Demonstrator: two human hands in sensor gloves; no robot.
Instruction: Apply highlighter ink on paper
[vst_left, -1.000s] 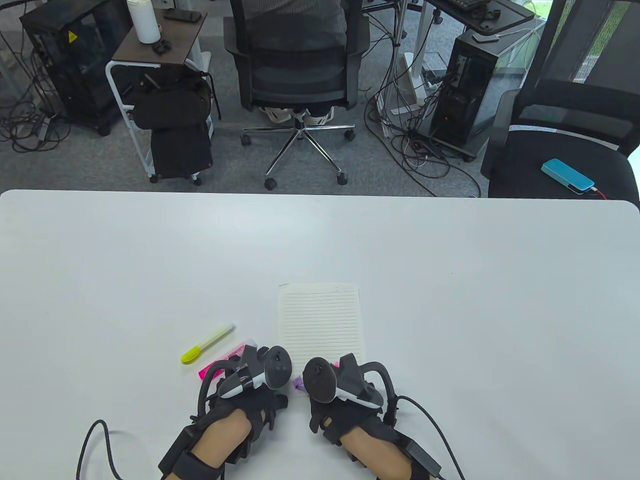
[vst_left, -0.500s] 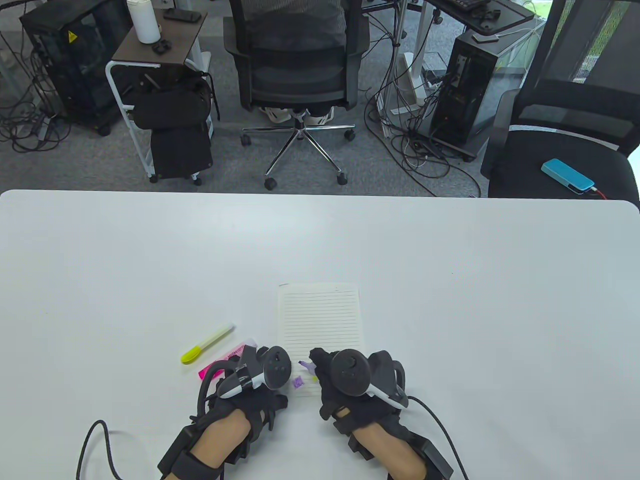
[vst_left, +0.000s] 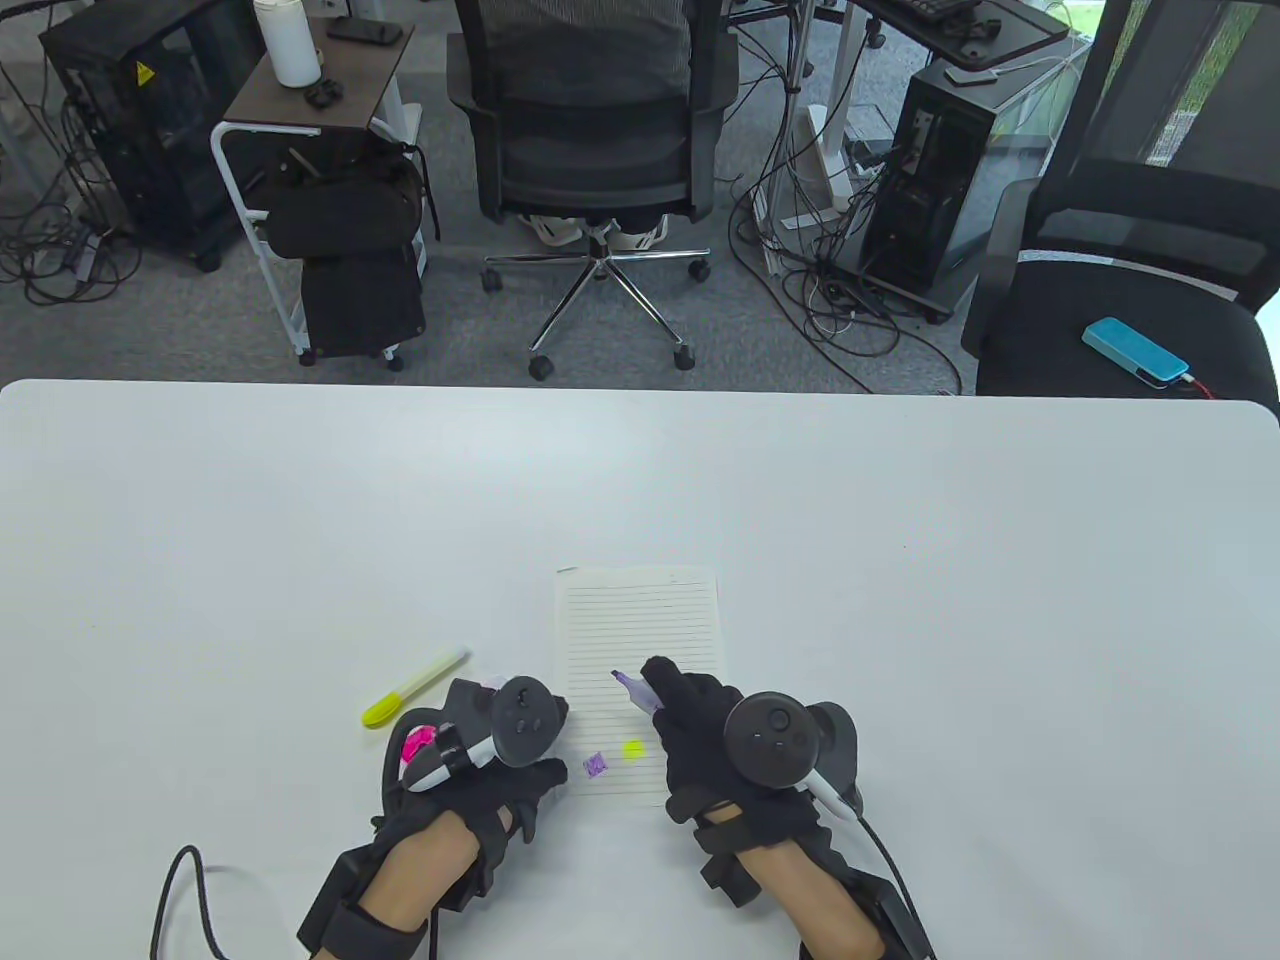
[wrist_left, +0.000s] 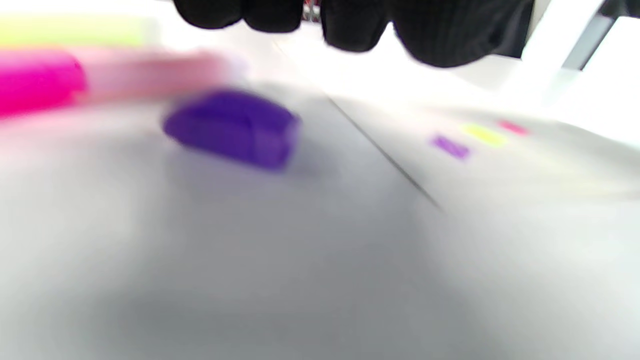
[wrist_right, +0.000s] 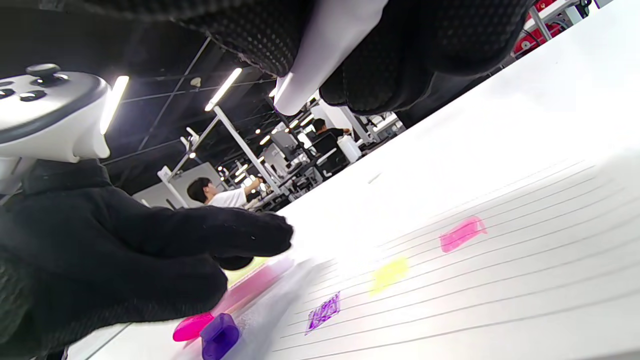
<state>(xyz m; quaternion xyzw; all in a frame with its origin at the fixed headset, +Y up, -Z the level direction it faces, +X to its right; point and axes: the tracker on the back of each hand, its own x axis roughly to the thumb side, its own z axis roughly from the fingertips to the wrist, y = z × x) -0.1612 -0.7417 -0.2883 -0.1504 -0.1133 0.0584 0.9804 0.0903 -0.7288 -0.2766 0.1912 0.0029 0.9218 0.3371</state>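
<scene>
A lined paper lies on the white table. My right hand grips a purple highlighter, uncapped, its tip over the middle of the paper. The right wrist view shows its white barrel between my fingers. The paper carries a purple mark, a yellow mark and, in the right wrist view, a pink mark. My left hand rests on the table at the paper's lower left corner, holding nothing. The purple cap lies loose on the table beside it.
A pink highlighter lies partly under my left hand. A yellow highlighter lies capped just beyond it. Office chairs, computer towers and cables stand past the table's far edge.
My right hand has moved forward over the paper with the purple highlighter, uncovering the purple and yellow marks. My left hand has shifted slightly left and forward.
</scene>
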